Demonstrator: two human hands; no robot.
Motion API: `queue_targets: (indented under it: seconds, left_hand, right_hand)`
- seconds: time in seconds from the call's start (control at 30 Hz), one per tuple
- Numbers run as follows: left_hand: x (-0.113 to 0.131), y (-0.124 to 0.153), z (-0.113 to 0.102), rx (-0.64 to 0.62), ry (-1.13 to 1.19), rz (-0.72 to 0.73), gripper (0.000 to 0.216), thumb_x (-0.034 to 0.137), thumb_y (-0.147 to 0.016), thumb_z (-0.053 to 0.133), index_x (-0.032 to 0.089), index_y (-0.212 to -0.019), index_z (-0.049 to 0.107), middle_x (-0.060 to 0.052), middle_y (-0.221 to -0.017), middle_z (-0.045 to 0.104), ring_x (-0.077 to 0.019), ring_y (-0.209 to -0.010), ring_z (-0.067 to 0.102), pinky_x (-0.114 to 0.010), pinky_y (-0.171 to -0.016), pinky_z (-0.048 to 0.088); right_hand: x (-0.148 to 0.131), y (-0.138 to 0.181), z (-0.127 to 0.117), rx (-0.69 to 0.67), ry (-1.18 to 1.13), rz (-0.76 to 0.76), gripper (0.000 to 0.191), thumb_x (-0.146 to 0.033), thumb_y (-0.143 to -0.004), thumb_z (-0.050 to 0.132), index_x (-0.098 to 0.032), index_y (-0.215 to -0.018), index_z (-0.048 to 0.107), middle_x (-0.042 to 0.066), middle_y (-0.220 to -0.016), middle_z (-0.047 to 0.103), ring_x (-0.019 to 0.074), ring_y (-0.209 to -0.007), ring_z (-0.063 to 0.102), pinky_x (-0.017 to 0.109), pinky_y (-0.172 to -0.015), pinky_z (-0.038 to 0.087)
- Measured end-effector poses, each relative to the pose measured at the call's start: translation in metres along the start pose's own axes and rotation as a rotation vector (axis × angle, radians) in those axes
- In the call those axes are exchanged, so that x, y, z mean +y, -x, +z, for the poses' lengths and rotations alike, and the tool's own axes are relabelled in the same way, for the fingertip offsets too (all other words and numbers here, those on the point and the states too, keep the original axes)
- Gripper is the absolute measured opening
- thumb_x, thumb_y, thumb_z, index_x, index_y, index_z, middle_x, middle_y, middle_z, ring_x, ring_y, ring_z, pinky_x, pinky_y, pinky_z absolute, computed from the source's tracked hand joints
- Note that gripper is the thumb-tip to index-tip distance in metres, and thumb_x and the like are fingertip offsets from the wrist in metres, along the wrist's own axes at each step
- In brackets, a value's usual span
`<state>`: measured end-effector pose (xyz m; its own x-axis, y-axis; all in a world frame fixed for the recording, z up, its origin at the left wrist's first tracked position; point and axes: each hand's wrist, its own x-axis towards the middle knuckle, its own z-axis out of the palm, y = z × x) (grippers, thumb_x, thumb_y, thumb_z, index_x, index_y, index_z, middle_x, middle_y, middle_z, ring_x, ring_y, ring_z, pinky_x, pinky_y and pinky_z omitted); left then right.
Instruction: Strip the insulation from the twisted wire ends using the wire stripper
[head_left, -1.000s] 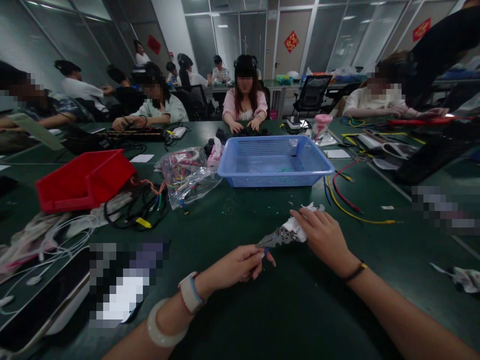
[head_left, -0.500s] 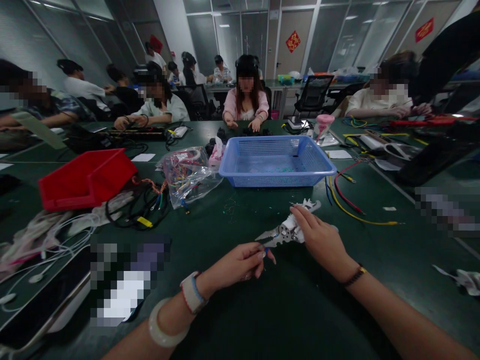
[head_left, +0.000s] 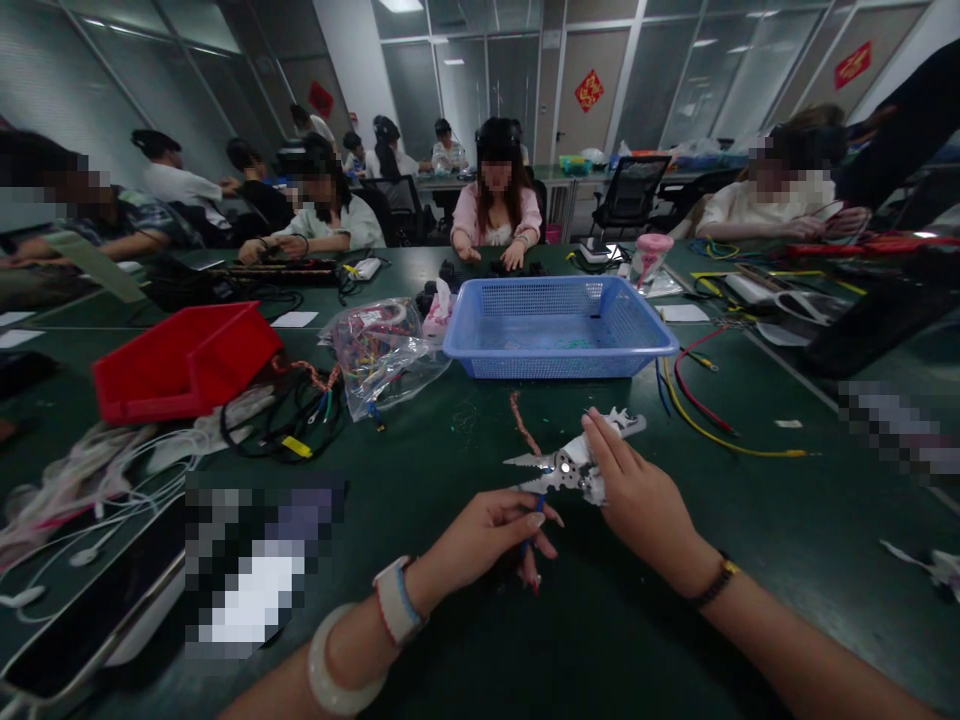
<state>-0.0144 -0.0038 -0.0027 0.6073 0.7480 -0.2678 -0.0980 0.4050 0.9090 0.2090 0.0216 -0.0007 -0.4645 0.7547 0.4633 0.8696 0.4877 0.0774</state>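
Right hand (head_left: 646,500): closed around the white handles of a wire stripper (head_left: 561,468), held just above the counter (head_left: 585,650). The metal nose points left and its jaws stand slightly apart. A dark bracelet sits on this wrist.

Left hand (head_left: 487,535): thumb and fingers pinched on a short blue wire (head_left: 538,508), just below the stripper's nose. The wire's upper end reaches up to the jaws; whether it sits between them, I cannot tell. A white-strapped watch and a pale bangle are on this wrist.

Just beyond the stripper, a thin reddish strand (head_left: 520,420) lies loose on the green counter. Farther back, centre, is a blue mesh basket (head_left: 559,325) with small green scraps on its floor. Left of the basket, touching it, is a clear plastic bag (head_left: 384,350) stuffed with coloured wires. Left again, a coil of black cables (head_left: 289,420) with a yellow tag lies beside a tipped red bin (head_left: 187,360). White earphone cords (head_left: 90,480) are heaped near the left edge.

Right of the basket, a yellow lead (head_left: 712,435) and a red lead (head_left: 694,385) trail across the counter. A pink cup (head_left: 649,254) stands behind them.

Other people sit along the far side, their hands busy with their own cables, well apart from these two hands.
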Motion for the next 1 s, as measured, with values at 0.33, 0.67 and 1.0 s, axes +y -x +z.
queue_targets:
  seconds: [0.33,0.67,1.0]
  left_hand:
    - [0.002,0.003,0.001,0.048,-0.026,0.031,0.03,0.037,-0.084,0.064,0.013,-0.101,0.066,-0.003,-0.075,0.068,-0.0095,-0.051,0.062,-0.021,-0.051,0.049]
    - [0.008,0.004,0.001,0.093,-0.09,0.019,0.032,0.038,-0.083,0.064,0.012,-0.101,0.067,-0.002,-0.073,0.066,-0.0089,-0.05,0.06,-0.021,-0.05,0.047]
    - [0.006,0.003,0.001,0.093,-0.075,0.01,0.032,0.038,-0.082,0.065,0.012,-0.099,0.067,-0.002,-0.07,0.064,-0.009,-0.05,0.058,-0.022,-0.05,0.047]
  right_hand:
    - [-0.009,0.003,0.006,0.038,-0.093,-0.045,0.083,0.006,-0.076,0.033,-0.011,-0.151,0.001,0.02,-0.153,0.024,0.0315,-0.137,0.03,0.048,-0.103,0.043]
    - [-0.014,0.004,-0.001,-0.001,0.094,0.017,0.07,-0.004,-0.082,0.038,-0.012,-0.149,0.019,0.018,-0.129,0.056,0.0278,-0.092,0.056,0.045,-0.076,0.05]
    - [-0.009,0.002,0.005,0.041,0.062,-0.097,0.046,-0.001,-0.081,0.039,-0.004,-0.126,0.049,0.018,-0.118,0.059,0.0282,-0.116,0.049,0.049,-0.104,0.036]
